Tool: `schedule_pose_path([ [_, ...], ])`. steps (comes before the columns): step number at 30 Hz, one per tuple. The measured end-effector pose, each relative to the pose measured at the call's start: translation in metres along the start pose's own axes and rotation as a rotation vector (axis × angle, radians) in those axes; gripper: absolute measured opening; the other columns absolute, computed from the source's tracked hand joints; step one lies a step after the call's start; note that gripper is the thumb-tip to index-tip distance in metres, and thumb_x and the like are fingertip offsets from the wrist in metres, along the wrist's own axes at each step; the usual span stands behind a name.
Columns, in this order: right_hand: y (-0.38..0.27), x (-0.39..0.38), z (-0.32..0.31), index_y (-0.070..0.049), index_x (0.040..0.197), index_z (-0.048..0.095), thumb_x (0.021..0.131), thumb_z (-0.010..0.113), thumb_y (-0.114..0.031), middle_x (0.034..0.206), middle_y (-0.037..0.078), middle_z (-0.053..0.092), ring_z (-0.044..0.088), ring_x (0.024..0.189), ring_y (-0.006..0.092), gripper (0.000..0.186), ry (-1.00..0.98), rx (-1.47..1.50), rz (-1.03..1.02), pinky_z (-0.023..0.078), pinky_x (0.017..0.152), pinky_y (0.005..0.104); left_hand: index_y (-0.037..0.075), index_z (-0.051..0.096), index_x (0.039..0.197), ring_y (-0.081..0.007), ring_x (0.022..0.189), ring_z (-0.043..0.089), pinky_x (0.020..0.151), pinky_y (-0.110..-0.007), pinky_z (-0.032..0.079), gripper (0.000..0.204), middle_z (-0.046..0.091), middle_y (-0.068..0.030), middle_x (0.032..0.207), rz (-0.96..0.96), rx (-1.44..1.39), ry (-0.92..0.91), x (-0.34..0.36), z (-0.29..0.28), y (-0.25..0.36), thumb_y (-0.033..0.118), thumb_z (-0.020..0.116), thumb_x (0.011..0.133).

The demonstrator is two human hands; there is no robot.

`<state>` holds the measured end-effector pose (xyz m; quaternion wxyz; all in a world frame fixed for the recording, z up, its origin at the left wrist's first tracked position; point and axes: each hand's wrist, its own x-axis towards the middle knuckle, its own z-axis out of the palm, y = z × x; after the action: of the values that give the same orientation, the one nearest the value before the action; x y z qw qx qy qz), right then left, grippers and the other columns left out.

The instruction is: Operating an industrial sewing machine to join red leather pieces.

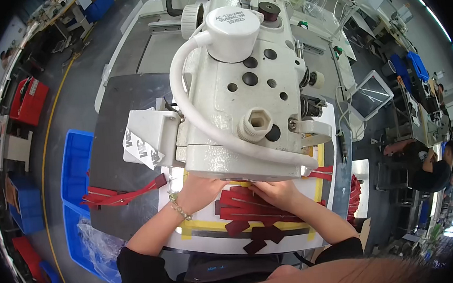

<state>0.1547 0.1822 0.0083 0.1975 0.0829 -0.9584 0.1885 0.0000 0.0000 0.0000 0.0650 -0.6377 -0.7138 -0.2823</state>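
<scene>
My left hand (201,191) reaches in beneath the front of a white sewing machine head (239,100); the machine covers its fingertips. My right hand (277,193) is on the other side of the same spot. Its thumb and fingers are drawn together at the work under the head, and what they grip is hidden. Red zipper strips (258,205) lie fanned out between my hands, partly under the right wrist. Several dark red fabric patches (268,234) are scattered at the near edge. A green beaded bracelet circles my left wrist.
More red zipper strips (121,194) extend over the dark machine table (110,145) at left. Blue bins (75,177) stand beside it, the nearer one holding clear plastic. A red heap (354,198) hangs at right. Beyond, a tilted screen (370,96) and a seated person (435,170) are visible.
</scene>
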Motion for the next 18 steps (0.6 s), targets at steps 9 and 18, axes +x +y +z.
schedule_pose_path([
  [9,-0.002,-0.006,-0.001,-0.005,0.091,0.061,0.076,0.069,-0.011,0.092,0.006,0.063,0.063,0.076,0.022,0.018,0.018,0.037,0.003,0.053,0.064,0.0304,0.01,0.069,0.099,-0.0282,0.1,0.059,0.091,-0.044,0.043,0.021,0.064,-0.0075,0.103,-0.097,-0.047,-0.249,-0.015,0.01,0.014,0.015,0.063,0.079],
  [18,-0.004,-0.006,0.001,-0.003,0.095,0.061,0.074,0.069,-0.011,0.102,0.006,0.063,0.063,0.083,0.0222,0.024,-0.064,-0.009,0.032,0.051,0.069,0.0309,0.009,0.062,0.091,-0.0119,0.075,0.058,0.071,-0.029,0.044,0.016,0.058,0.0012,0.077,0.068,0.27,-0.12,-0.008,0.01,0.02,0.015,0.056,0.078],
])
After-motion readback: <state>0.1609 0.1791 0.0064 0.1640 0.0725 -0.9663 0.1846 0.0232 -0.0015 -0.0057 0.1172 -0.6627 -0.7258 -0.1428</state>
